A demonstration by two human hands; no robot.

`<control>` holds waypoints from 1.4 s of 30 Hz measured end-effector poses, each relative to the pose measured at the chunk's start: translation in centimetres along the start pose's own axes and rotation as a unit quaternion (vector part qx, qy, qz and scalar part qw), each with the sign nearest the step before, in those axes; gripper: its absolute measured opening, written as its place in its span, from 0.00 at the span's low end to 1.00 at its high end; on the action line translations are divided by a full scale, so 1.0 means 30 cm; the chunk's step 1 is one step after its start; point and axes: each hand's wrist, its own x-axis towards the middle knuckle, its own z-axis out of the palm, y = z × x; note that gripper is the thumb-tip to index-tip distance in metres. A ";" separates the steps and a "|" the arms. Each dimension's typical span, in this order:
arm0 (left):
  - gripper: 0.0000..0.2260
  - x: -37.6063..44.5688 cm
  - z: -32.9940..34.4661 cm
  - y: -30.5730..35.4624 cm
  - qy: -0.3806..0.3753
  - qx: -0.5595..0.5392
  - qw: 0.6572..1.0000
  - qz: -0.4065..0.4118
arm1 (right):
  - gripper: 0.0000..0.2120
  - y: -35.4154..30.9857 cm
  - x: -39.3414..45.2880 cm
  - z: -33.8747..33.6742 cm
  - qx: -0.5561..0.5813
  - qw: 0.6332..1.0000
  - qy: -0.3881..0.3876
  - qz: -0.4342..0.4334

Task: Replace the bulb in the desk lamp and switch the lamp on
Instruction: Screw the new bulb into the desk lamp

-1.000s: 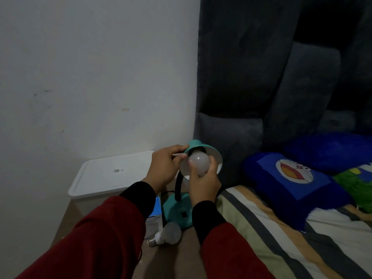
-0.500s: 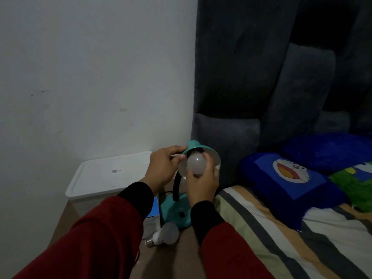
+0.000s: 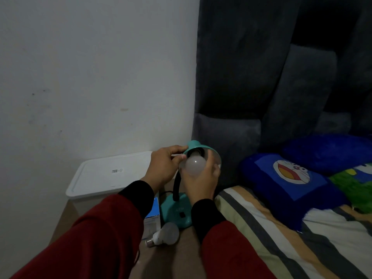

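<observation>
Two hands are up at the lamp point(image 3: 177, 206) in the head view, the only one we get. The left hand point(image 3: 164, 168) pinches the rim of the teal shade point(image 3: 198, 147), bracing it. The right hand point(image 3: 200, 182) cups the bulb point(image 3: 195, 166), fingers curled around the globe, its neck at the socket. It looks light, smooth, probably slippery and breakable, so hold the widest part and twist gently. A second bulb point(image 3: 166, 234) lies on the table point(image 3: 181, 256) by the lamp's base.
</observation>
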 end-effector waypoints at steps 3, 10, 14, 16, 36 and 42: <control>0.15 -0.004 0.001 0.002 0.003 -0.004 1.000 -0.003 | 0.30 0.014 -0.008 0.008 0.011 1.000 0.001 0.007; 0.15 -0.005 -0.001 0.000 0.004 -0.006 1.000 0.003 | 0.35 0.014 -0.017 0.012 0.035 0.999 0.002 0.010; 0.15 -0.001 -0.003 -0.004 0.005 0.003 1.000 0.003 | 0.34 0.010 -0.004 0.009 0.030 0.999 -0.007 0.042; 0.15 0.000 0.001 -0.004 0.005 0.000 1.000 0.001 | 0.39 0.009 -0.007 0.004 0.017 0.999 -0.008 0.030; 0.14 0.004 0.005 -0.010 0.011 0.005 1.000 0.003 | 0.32 0.034 0.004 0.009 0.026 0.999 0.009 0.024; 0.14 0.006 0.005 -0.013 0.007 0.004 1.000 0.006 | 0.36 0.032 -0.008 0.010 0.014 1.000 0.015 -0.005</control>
